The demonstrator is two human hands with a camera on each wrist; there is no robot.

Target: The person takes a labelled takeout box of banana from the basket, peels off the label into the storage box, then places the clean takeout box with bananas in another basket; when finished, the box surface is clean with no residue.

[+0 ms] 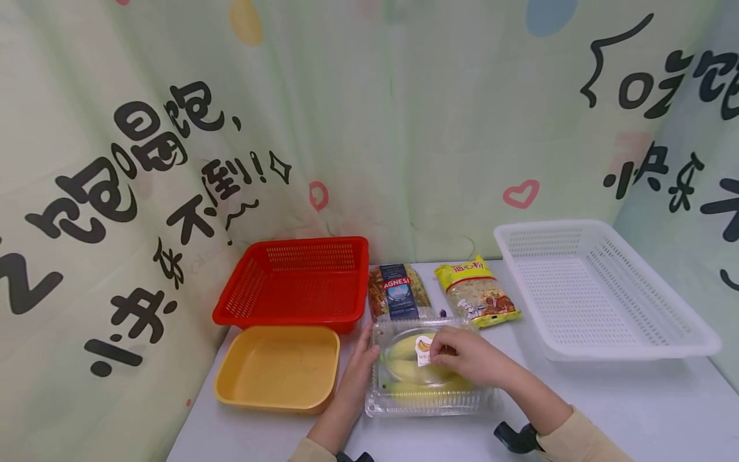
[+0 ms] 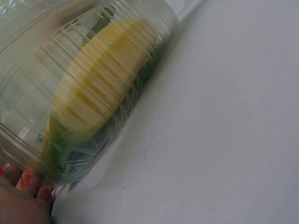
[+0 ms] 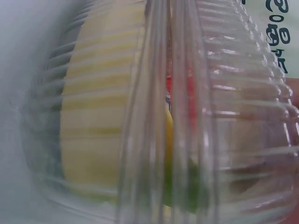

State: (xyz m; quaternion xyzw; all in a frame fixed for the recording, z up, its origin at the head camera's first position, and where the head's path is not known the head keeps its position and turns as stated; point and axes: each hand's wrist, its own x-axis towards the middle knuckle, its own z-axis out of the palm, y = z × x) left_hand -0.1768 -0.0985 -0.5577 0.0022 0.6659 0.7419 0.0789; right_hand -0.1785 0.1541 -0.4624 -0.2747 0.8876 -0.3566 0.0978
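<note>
A clear plastic clamshell box (image 1: 430, 405) with yellow bananas (image 1: 402, 371) inside stands on the table, its lid down. On the lid is a white sticker (image 1: 423, 348) with a banana picture. My right hand (image 1: 470, 356) pinches the sticker's right edge with curled fingers. My left hand (image 1: 359, 366) rests against the box's left side, fingers extended. Close up in the left wrist view, a banana (image 2: 100, 79) shows through the ribbed wall, with the left fingers at the lower left corner. The right wrist view shows the ribbed box side (image 3: 233, 116); the right fingertips are hidden there.
Left of the box are a yellow tray (image 1: 277, 369) and a red basket (image 1: 306, 314). Behind it lie a pasta bag (image 1: 398, 292) and a yellow-topped food bag (image 1: 476, 292). A large white basket (image 1: 623, 321) stands at the right. A printed curtain (image 1: 404, 128) closes off the back.
</note>
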